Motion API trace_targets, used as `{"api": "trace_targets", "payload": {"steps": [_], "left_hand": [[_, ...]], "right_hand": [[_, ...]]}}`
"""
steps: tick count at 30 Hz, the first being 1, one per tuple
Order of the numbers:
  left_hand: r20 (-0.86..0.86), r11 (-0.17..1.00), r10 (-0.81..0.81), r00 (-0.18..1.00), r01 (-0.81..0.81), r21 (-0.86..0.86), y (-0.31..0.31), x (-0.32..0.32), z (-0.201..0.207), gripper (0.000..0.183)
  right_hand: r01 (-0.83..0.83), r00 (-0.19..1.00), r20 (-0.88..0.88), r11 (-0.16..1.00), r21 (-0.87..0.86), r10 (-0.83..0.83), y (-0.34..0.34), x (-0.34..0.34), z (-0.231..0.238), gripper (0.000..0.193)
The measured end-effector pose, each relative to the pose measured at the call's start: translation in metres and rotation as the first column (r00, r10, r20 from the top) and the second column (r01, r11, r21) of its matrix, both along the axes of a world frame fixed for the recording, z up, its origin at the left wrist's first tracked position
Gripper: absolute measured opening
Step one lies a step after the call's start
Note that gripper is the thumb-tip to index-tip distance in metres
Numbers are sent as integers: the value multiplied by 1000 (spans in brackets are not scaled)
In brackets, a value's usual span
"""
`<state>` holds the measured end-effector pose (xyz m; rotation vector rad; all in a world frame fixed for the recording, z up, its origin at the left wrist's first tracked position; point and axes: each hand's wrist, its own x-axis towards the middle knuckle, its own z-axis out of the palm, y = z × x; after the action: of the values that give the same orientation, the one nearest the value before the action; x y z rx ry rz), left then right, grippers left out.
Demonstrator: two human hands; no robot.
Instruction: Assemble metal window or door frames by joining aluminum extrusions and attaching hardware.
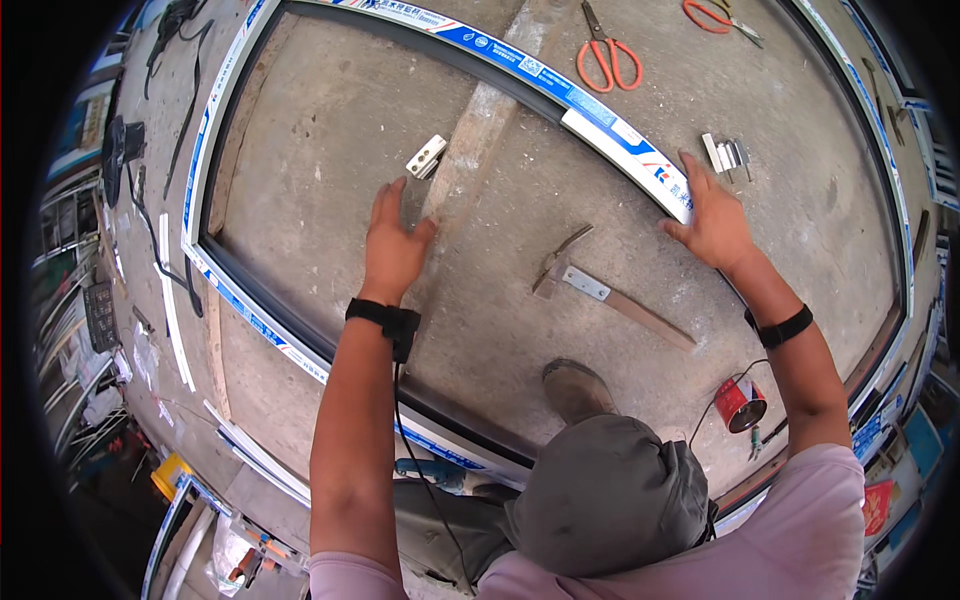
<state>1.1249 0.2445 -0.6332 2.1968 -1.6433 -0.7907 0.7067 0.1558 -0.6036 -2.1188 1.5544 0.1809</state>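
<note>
A large profile frame [190,200] with blue and white protective film lies on the ground around me. Its filmed middle bar [600,125] crosses from the upper left toward my right arm. My right hand [715,225] holds this bar, thumb on the near edge and fingers at the far edge. My left hand [395,245] is open and holds nothing, fingers pointing away from me. Just beyond its fingertips sits a small silvery metal block with holes [428,157]. A similar metal bracket piece [725,155] lies beyond my right hand. Between my arms rests a wooden-handled hammer [630,305].
Red-handled scissors [608,65] and red-handled pliers [715,15] lie at the far side. A red tin can [740,405] stands by my right forearm. A black cable [150,220] runs along the left. My shoe [578,388] is inside the frame.
</note>
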Motion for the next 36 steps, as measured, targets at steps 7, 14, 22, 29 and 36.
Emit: {"api": "trace_targets", "payload": {"steps": [7,14,22,29,36], "left_hand": [[-36,1000,15,999,-16,-26,-30,-6,-18,74],[-7,1000,-17,1000,17,-22,-42,-11,-12,34],[-726,821,500,472,-525,224,-28,13,69,34],[-861,807,423,283,-550,215,-33,35,213,48],[-688,862,476,547,-444,243,-33,46,313,53]], "right_hand": [[-61,997,41,998,8,61,2,-5,-14,81],[-88,995,53,996,-32,89,3,-14,-18,84],[-76,997,31,997,31,75,0,-8,-13,82],[-51,998,43,996,68,48,-1,-2,-18,83],[-4,996,94,987,160,-11,-4,-11,-11,79]]}}
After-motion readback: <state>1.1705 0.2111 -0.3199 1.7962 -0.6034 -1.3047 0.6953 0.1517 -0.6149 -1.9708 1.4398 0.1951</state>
